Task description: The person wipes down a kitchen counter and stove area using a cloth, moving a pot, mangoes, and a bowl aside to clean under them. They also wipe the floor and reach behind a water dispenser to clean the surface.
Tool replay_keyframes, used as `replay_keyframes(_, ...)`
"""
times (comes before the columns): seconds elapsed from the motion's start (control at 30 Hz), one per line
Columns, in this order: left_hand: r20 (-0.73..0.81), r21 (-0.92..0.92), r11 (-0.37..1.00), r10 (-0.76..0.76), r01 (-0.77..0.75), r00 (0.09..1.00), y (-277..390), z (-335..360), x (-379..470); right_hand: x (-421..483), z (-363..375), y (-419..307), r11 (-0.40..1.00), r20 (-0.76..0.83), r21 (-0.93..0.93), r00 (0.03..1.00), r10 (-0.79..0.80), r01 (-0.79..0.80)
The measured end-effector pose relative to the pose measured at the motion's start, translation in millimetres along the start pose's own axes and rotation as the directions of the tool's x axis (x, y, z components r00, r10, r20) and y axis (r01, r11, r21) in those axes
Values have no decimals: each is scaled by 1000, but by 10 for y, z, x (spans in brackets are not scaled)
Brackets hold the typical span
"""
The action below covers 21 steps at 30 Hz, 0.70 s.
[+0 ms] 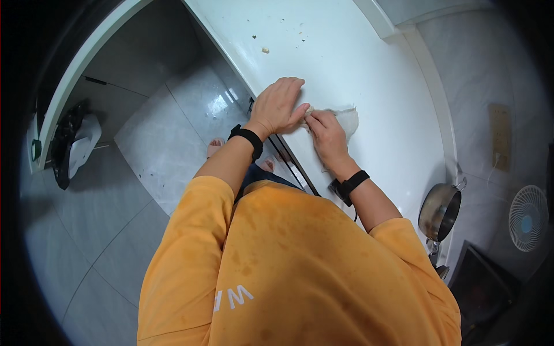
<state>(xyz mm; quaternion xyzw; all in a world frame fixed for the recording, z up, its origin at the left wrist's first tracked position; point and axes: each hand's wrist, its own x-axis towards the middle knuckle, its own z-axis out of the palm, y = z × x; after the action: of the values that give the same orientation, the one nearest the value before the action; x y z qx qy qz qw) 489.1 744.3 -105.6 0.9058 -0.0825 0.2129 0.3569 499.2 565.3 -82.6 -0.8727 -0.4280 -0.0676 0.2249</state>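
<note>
A greyish-white cloth (347, 122) lies crumpled on the white countertop (381, 104) near its front edge. My right hand (327, 136) grips the cloth's left part with bent fingers. Just to the left, my left hand (279, 105) reaches over the counter edge, its thumb close to my right fingertips and a small pale crumb-like bit (310, 110). Whether the left hand holds anything under its palm is hidden. Farther up the counter lie a yellowish crumb (265, 50) and several small dark specks.
A steel pot (437, 212) stands at the right beside a small white fan (527, 218). A wall socket panel (500, 137) has a white cord plugged in. Black and white plastic bags (71, 145) hang at the left above the tiled floor (151, 138). A raised ledge borders the counter's far side.
</note>
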Motion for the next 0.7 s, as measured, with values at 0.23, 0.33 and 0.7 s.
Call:
replay_keyframes(0.23, -23, 15, 1000, 17, -17, 1000, -6, -1, 13, 33, -4, 28, 998, -11, -6, 998, -67, 67)
replay_keyframes(0.33, -40, 22, 999, 30, -29, 999, -2, 7, 24, 42, -10, 39, 997, -5, -3, 997, -77, 77)
replay_keyframes(0.7, -18, 6, 999, 32, -31, 999, -12, -4, 22, -187, -176, -41, 991, 166, 105, 981, -102, 86)
